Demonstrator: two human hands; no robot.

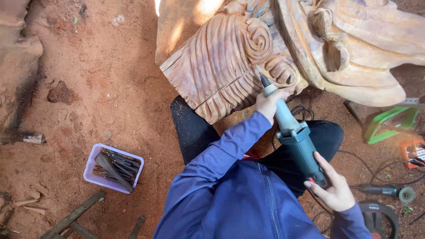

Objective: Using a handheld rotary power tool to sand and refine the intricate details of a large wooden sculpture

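A teal-bodied electric die grinder [295, 137] with a pale grey neck slants upward; its thin bit touches the large carved wooden sculpture [230, 66], pale brown, ridged with grooves and spiral curls.

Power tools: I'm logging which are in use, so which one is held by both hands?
The teal-bodied die grinder, bit against the carved wood; the dark grinder lies untouched on the ground.
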